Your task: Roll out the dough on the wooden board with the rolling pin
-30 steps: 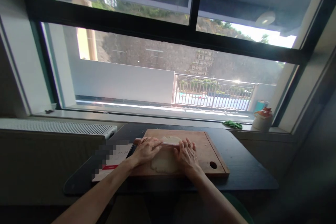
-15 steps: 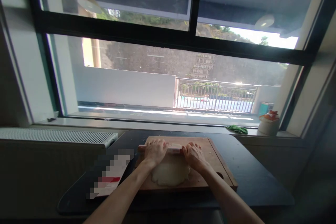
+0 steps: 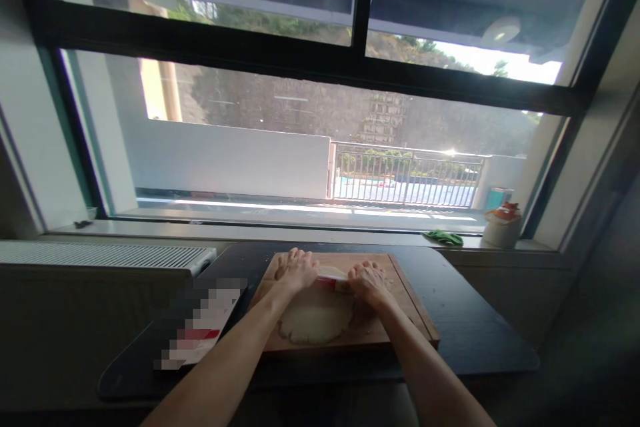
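A flattened sheet of pale dough (image 3: 316,315) with an uneven edge lies on a wooden cutting board (image 3: 414,312). Across its far part rests a rolling pin (image 3: 333,280), of which only the middle shows between my hands. My left hand (image 3: 298,269) is closed over the pin's left end, fingers pointing away from me. On the right end, my right hand (image 3: 369,279) is closed in the same way. Both palms hide the ends of the pin. A little dough shows beyond the pin.
The board sits on a dark table (image 3: 475,320). Left of it lies a white and red packet (image 3: 205,333), partly blurred out. A radiator (image 3: 105,257) stands at the left. On the windowsill are a green cloth-like item (image 3: 444,237) and a white pot-like container (image 3: 500,232).
The whole view has shifted slightly, so the scene sits further left and higher. Both hands stay on the rolling pin, which has turned, with a red marking now showing at its middle.
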A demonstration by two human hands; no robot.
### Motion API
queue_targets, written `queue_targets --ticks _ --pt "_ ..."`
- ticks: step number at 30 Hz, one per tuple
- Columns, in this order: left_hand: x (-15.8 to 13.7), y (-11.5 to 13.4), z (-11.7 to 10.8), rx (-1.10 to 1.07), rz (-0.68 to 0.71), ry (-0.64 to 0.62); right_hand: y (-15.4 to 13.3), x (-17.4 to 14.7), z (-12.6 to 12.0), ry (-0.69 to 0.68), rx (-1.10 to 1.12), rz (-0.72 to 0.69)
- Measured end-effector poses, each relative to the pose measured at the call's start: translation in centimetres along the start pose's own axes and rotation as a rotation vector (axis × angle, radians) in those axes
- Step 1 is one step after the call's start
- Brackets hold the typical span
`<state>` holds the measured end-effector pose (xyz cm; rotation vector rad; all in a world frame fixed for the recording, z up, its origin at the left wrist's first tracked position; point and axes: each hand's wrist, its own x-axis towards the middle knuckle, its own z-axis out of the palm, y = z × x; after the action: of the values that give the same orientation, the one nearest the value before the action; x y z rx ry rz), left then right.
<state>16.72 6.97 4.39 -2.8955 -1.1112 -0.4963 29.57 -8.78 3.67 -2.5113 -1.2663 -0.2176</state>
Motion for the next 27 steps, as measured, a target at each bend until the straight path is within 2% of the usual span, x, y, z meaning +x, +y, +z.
queue_targets --ticks 4,7,10,14,17,19,24,27 --pt "-3.2 -0.4 0.0 -0.008 0.037 0.037 -0.4 -3.2 0.2 0.100 -0.025 -0.074" --pt "-4.2 -0.5 -0.1 -0.008 0.055 0.029 -0.5 -3.8 0.0 0.047 -0.061 -0.080" --pt "-3.0 -0.5 0.1 0.008 0.034 -0.001 -0.6 -2.1 -0.6 -0.056 -0.085 -0.044" --pt "-0.2 -0.5 0.4 0.029 0.031 -0.029 -0.5 0.7 -1.4 -0.075 -0.089 -0.039" --pt "0.2 -0.5 0.5 0.034 0.054 -0.020 -0.3 1.2 -1.2 -0.071 -0.087 -0.048" --pt "-0.9 -0.5 0.5 0.032 0.065 0.008 -0.2 0.3 -0.6 -0.041 -0.082 -0.073" --pt "-6.0 -1.1 0.0 -0.021 0.121 0.116 -0.3 -4.2 1.2 0.115 -0.046 -0.105" --pt "-7.9 -1.3 -0.7 -0.064 0.160 0.106 -0.4 -5.9 1.5 0.125 -0.047 -0.095"
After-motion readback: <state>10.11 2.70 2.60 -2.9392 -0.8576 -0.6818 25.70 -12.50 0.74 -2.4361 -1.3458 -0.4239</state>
